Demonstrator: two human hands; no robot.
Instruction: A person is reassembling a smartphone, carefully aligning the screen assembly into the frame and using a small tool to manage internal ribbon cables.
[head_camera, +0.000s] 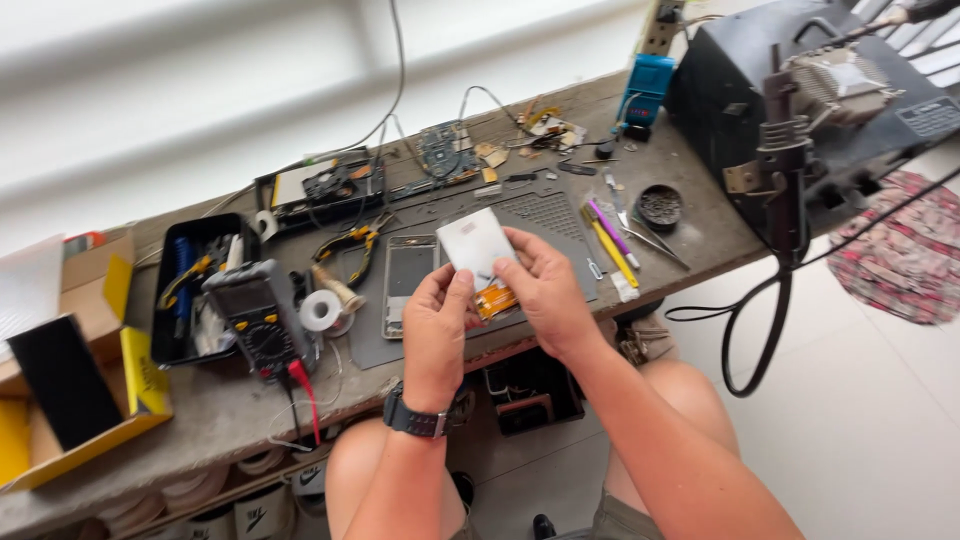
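While both hands worked above the grey repair mat (545, 215), the step judged in hand was inspecting a white display panel (474, 243) with its orange flex cable (497, 299). Left hand (436, 335) pinched its lower edge; right hand (545, 290) gripped its side. Next: careful, unbent handling. Left of mat: multimeter (255, 320).

White panel (474, 243), orange ribbon (495, 299), grey mat (545, 215)

Multimeter (255, 318) left on bench; tape roll (320, 310) beside it; pliers (352, 243) behind.
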